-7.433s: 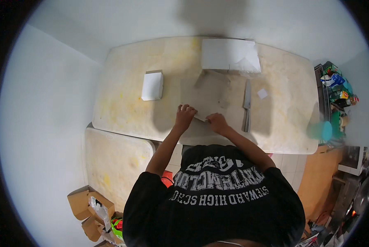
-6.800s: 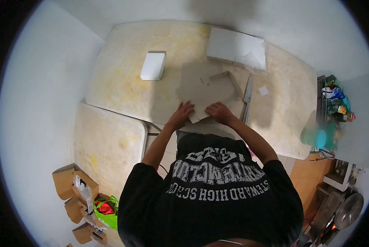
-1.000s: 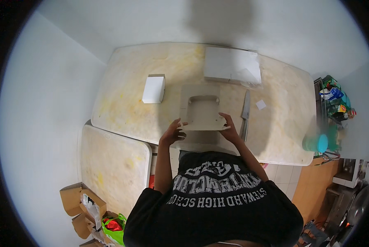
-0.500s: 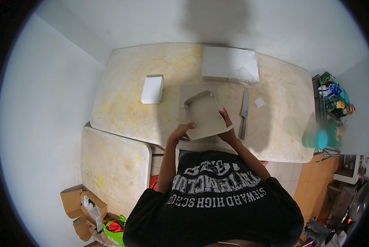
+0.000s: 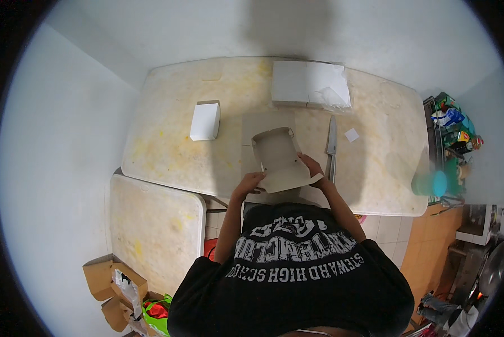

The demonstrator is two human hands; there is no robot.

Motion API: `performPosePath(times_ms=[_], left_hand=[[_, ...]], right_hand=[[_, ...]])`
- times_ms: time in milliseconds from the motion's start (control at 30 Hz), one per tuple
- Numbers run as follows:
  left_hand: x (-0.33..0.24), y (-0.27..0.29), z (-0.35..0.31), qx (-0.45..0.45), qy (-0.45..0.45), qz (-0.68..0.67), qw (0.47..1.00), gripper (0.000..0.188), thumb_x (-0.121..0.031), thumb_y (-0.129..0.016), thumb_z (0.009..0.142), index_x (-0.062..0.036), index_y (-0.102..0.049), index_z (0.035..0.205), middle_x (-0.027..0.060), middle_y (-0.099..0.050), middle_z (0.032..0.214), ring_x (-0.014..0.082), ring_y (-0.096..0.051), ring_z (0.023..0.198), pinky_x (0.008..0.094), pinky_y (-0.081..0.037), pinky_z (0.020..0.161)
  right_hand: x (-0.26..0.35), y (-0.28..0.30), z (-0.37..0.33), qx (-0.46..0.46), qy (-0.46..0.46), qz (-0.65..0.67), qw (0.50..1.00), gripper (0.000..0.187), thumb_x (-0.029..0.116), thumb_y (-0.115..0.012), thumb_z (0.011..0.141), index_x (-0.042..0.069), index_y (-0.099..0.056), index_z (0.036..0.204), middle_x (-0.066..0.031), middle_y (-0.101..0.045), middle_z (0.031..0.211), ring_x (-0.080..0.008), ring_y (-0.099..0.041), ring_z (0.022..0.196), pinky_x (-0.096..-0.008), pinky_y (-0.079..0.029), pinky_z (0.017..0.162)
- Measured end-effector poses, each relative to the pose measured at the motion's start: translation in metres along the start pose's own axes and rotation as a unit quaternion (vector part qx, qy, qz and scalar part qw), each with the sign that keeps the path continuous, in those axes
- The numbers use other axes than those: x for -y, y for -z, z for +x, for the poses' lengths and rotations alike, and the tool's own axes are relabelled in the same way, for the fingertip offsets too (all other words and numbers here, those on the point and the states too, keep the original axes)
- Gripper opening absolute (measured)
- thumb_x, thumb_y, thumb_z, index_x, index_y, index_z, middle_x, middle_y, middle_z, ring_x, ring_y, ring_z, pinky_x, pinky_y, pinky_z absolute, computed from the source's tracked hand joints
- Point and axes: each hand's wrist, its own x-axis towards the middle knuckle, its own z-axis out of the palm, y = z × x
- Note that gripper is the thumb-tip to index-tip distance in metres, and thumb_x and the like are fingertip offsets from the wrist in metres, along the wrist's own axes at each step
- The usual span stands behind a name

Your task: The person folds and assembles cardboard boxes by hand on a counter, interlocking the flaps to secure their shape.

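In front of me is a partly folded cardboard box (image 5: 277, 153), grey-brown inside, its far and left walls standing and its near flap spread toward my body. My left hand (image 5: 251, 183) is closed on the box's near left corner. On the opposite side, my right hand (image 5: 315, 169) grips the right edge near a flap, some of its fingers hidden beneath the cardboard. Beneath and behind the box lies a flat greyish sheet (image 5: 257, 121). A kitchen knife (image 5: 331, 143) rests right of the box, blade pointing away. Beside it is a small white square of paper (image 5: 351, 135).
A closed white box (image 5: 205, 121) stands on the table (image 5: 167, 123) at left. Plastic-wrapped white cartons (image 5: 308, 84) sit against the wall. A teal container (image 5: 430, 183) is at the right edge, near a loaded rack (image 5: 451, 126). A lower table (image 5: 156, 224) adjoins at left.
Both hands have shifted slightly along the box's edges. Its right wall now stands more upright, and the inner corners show more clearly. The whole view has moved a little.
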Motion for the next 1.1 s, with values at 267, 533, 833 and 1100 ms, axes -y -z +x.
performPosePath(times_ms=[267, 533, 833, 1100], left_hand=[[0.000, 0.002, -0.007, -0.021, -0.020, -0.039, 0.999, 0.063, -0.053, -0.059, 0.093, -0.0070, -0.056, 0.136, 0.0127, -0.060, 0.125, 0.0299, -0.060, 0.112, 0.0444, -0.054, 0.088], [0.012, 0.043, 0.004, -0.227, -0.205, 0.273, 0.912, 0.052, -0.043, -0.064, 0.093, -0.0099, -0.058, 0.133, 0.0169, -0.058, 0.132, 0.0356, -0.054, 0.122, 0.0445, -0.047, 0.098], [-0.082, -0.035, -0.028, 0.100, -0.235, 0.337, 0.906, 0.054, -0.038, -0.072, 0.085, -0.0117, -0.059, 0.131, 0.0149, -0.063, 0.126, 0.0311, -0.062, 0.113, 0.0423, -0.048, 0.099], [-0.074, -0.056, -0.028, 0.041, -0.243, 0.610, 0.754, 0.043, -0.015, -0.067, 0.081, -0.0249, -0.065, 0.123, 0.0059, -0.070, 0.105, 0.0269, -0.065, 0.104, 0.0491, -0.046, 0.097]], right_hand=[[0.016, 0.006, 0.000, 0.012, -0.021, -0.109, 0.994, 0.071, 0.033, -0.078, 0.073, 0.017, -0.051, 0.137, -0.0159, -0.046, 0.145, -0.0379, -0.048, 0.130, -0.0447, -0.037, 0.110], [0.038, 0.027, -0.015, -0.049, -0.006, 0.195, 0.980, 0.060, 0.007, -0.080, 0.067, 0.016, -0.059, 0.122, -0.0093, -0.054, 0.121, -0.0288, -0.057, 0.112, -0.0393, -0.051, 0.088], [0.050, 0.024, -0.008, -0.009, -0.052, 0.150, 0.987, 0.031, 0.008, -0.074, 0.079, 0.010, -0.060, 0.107, -0.0039, -0.059, 0.110, -0.0205, -0.062, 0.101, -0.0362, -0.050, 0.083], [0.061, 0.025, -0.015, 0.130, -0.145, 0.148, 0.970, 0.028, 0.022, -0.076, 0.081, 0.012, -0.067, 0.106, -0.0057, -0.060, 0.106, -0.0209, -0.061, 0.107, -0.0385, -0.049, 0.087]])
